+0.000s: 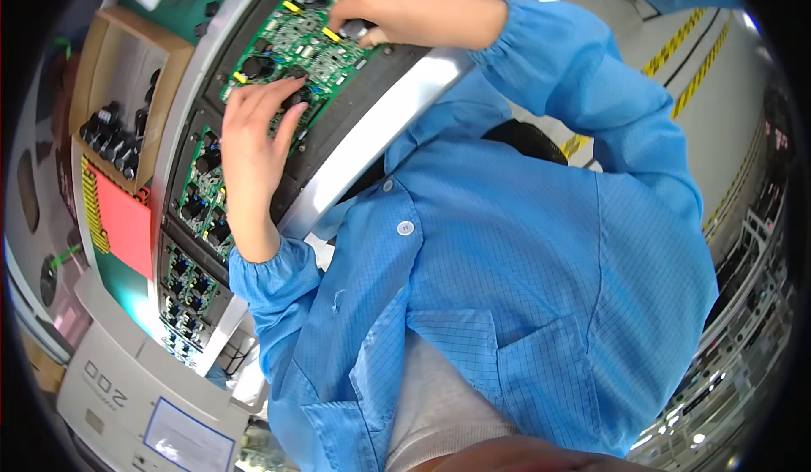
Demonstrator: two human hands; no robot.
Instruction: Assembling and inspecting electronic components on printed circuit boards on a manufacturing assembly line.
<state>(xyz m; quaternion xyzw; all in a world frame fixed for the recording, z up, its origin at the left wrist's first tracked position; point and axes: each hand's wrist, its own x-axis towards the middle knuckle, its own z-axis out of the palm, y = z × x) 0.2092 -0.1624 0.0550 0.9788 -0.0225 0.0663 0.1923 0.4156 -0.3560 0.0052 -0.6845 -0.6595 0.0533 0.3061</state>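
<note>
Apparently seating parts on the green circuit board (317, 54), 11 o'clock: right hand (410, 5) pinches a dark round component (356, 29); left hand (256, 130), thumb and fingers curled about a black component (293, 98) (grip unclear). Next move probably calls for even pressure.

Down and to the left of the left fingers (263, 96), a coral-pink rectangular sheet (125, 231) is lying beside a narrow yellow-and-black striped strip (95, 206), and farther below them a pale grey boxy machine (127, 358) is showing a blue-framed rectangular panel (190, 438). Well to the right of the right fingers (348, 7), diagonal bands of yellow-and-black striped tape (674, 43) are running across a grey floor (718, 125).
</note>
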